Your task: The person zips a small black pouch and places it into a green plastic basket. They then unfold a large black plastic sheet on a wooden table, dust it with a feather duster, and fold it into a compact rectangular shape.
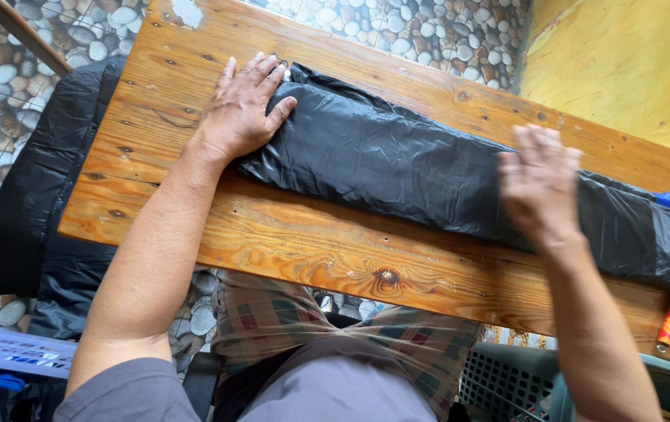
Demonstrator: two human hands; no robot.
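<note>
Left hand (242,109) and blurred right hand (538,184) lie flat, unclenched, on long folded black plastic sheet (397,160); slick layers may slide apart on wooden bench (288,242).

The right hand (539,184) was motion-blurred, its fingers indistinct. The black plastic bundle (428,168) ran off the right edge, its contents concealed. A blue object (669,202) beside it showed only a corner.
</note>
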